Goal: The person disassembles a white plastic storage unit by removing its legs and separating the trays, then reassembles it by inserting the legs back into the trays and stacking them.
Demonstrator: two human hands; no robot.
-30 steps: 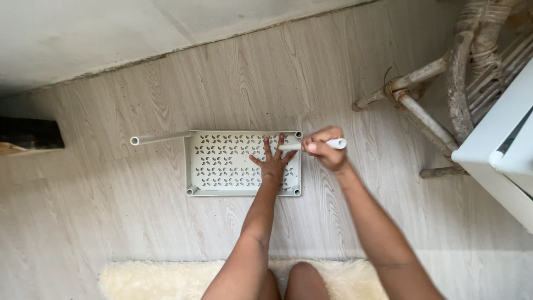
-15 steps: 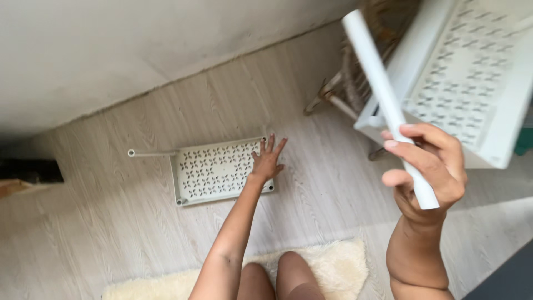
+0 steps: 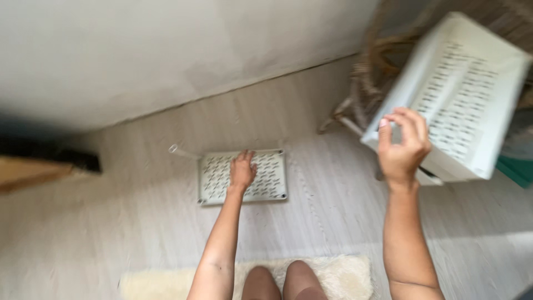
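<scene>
white perforated plastic dominates the head view, the only view there is. half a second ago the right hand point(image 3: 402, 145) was raised with a long white tube gripped in it; now that tube is out of the hand and nowhere to be seen in the frame. the hand hangs in the air, fingers loosely curled and apart, grasping nothing, just in front of the near edge of a large white perforated tray point(image 3: 463, 97) that sits tilted at the upper right against a wicker chair point(image 3: 369, 83). whether the fingertips touch that tray's rim i cannot tell, since the frame is blurred by motion. my reading is that the tube has been put aside and the hand is free for the next piece.

the left hand point(image 3: 242, 171) has not moved: it lies flat, fingers spread, pressing on the small perforated panel point(image 3: 266, 180) on the pale wood-look floor point(image 3: 333, 222). it holds the panel down rather than gripping it.

that panel is rectangular, off-white, with rows of cut-out slots and small round fittings at its corners. a thin white tube point(image 3: 183, 151) juts from its upper left corner, lying on the floor and pointing toward the wall point(image 3: 166, 50). a fluffy cream rug point(image 3: 338, 275) lies under the person's knees.
</scene>
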